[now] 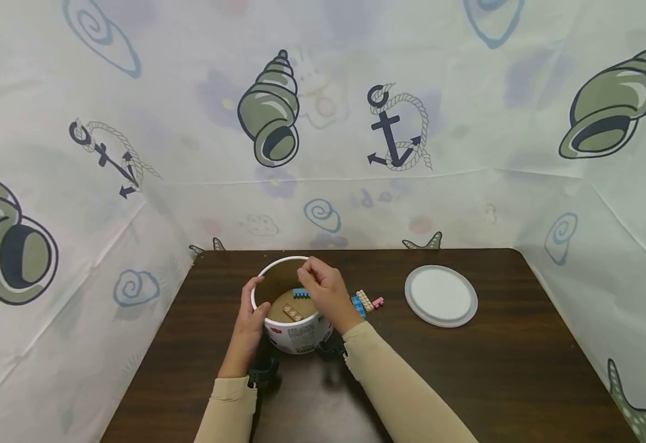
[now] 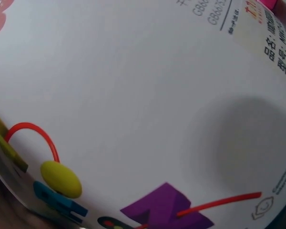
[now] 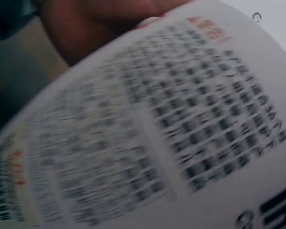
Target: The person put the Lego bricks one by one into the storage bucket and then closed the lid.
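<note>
A white round tub (image 1: 299,337) with printed labels stands on the table. My left hand (image 1: 249,312) grips its left rim, thumb over the near edge and fingers round the outside. Inside on the tub's floor lie a blue toy brick (image 1: 301,293) and a tan toy brick (image 1: 292,312). Over the right side of the opening is my right hand (image 1: 327,288), its fingers bent inward; I cannot tell whether they hold anything. The tub's printed wall (image 2: 133,95) fills the left wrist view. In the right wrist view part of my right hand (image 3: 100,24) shows beyond the tub's lettering.
Just right of the tub lie a blue brick (image 1: 358,306), a cream brick (image 1: 365,300) and a small pink brick (image 1: 378,302). A round white lid (image 1: 441,296) rests farther right on the dark wooden table (image 1: 500,369). Patterned cloth (image 1: 334,141) hangs behind and at both sides.
</note>
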A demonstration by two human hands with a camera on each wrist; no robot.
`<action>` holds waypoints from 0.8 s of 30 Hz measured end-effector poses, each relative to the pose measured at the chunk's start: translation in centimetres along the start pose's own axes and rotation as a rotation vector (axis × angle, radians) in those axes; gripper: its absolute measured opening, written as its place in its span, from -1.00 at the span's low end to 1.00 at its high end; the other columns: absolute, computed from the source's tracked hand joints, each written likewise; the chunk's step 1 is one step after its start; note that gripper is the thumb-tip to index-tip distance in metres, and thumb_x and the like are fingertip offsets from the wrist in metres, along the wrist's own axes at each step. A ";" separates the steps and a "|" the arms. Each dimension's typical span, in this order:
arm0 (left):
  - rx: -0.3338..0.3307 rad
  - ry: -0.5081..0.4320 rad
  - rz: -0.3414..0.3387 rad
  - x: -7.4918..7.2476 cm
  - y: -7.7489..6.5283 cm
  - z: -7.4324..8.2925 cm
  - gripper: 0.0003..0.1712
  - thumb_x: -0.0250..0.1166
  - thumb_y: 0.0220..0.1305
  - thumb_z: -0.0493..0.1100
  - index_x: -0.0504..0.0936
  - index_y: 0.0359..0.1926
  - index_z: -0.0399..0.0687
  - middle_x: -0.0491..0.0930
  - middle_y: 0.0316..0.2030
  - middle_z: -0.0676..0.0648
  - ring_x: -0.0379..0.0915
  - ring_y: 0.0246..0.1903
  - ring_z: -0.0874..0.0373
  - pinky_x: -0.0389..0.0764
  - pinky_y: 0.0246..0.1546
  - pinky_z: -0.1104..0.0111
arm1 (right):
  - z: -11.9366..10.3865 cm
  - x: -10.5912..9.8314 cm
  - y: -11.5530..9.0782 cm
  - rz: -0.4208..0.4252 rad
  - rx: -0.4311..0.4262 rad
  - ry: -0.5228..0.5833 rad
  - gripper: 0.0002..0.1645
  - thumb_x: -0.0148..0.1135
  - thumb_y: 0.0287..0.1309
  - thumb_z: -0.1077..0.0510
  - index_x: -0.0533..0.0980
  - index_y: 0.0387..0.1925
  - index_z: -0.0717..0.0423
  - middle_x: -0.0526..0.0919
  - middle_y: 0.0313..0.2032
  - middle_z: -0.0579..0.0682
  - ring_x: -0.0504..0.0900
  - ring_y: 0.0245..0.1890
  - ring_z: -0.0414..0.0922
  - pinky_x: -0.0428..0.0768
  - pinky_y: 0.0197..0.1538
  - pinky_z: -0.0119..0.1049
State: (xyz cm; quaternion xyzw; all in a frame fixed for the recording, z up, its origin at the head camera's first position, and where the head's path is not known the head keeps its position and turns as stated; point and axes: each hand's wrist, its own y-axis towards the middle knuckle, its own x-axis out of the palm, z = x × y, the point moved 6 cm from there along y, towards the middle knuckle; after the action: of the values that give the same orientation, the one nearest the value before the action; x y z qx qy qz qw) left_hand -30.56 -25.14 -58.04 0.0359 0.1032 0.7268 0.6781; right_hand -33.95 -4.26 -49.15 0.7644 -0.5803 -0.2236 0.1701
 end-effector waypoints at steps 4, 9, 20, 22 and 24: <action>-0.005 -0.005 0.000 0.0 -0.2 -0.3 -0.25 0.10 0.55 -0.23 0.12 0.66 0.12 0.11 0.62 -0.23 0.18 0.47 -0.31 0.33 0.31 0.41 | 0.6 -1.2 -1.6 0.097 0.039 0.157 -0.73 0.13 0.63 0.14 0.51 -0.30 0.14 0.46 -0.44 0.03 0.38 -0.47 -0.16 0.41 -0.33 -0.33; -0.016 -0.002 0.008 0.0 -0.3 -0.5 -0.25 0.10 0.56 -0.23 0.11 0.66 0.13 0.12 0.61 -0.20 0.17 0.47 -0.33 0.30 0.32 0.39 | 1.3 -3.9 -3.9 0.162 0.126 0.309 -0.66 0.08 0.63 0.12 0.47 -0.29 0.29 0.46 -0.33 0.26 0.49 -0.29 0.05 0.55 -0.12 -0.32; -0.005 -0.037 -0.015 0.4 -0.2 -0.6 -0.26 0.12 0.61 -0.19 0.10 0.67 0.12 0.09 0.62 -0.26 0.15 0.47 -0.35 0.33 0.30 0.47 | 6.3 -10.5 -10.0 0.226 0.432 0.327 -0.52 0.12 0.65 -0.05 0.38 0.00 0.37 0.31 -0.52 -0.07 0.27 -0.57 -0.15 0.30 -0.45 -0.30; -0.011 -0.036 -0.014 0.3 -0.1 -0.5 -0.27 0.10 0.61 -0.23 0.10 0.67 0.14 0.07 0.63 -0.26 0.13 0.48 -0.35 0.31 0.32 0.45 | 8.2 -10.7 -11.3 0.202 0.503 0.361 -0.55 0.12 0.66 -0.05 0.36 0.05 0.32 0.29 -0.55 -0.11 0.24 -0.61 -0.19 0.29 -0.50 -0.34; -0.015 -0.028 -0.005 0.2 0.0 -0.4 -0.26 0.06 0.58 -0.27 0.11 0.67 0.16 0.05 0.64 -0.25 0.11 0.50 -0.32 0.28 0.34 0.41 | 9.8 -10.8 -12.2 0.176 0.542 0.403 -0.56 0.11 0.67 -0.04 0.35 0.10 0.31 0.27 -0.57 -0.14 0.21 -0.63 -0.21 0.29 -0.52 -0.38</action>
State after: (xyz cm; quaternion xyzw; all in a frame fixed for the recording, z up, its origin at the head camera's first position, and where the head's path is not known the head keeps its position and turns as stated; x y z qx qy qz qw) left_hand -30.62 -25.02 -58.46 0.0409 0.0882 0.7251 0.6817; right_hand -31.83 9.40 -62.17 0.7576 -0.6370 0.1096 0.0905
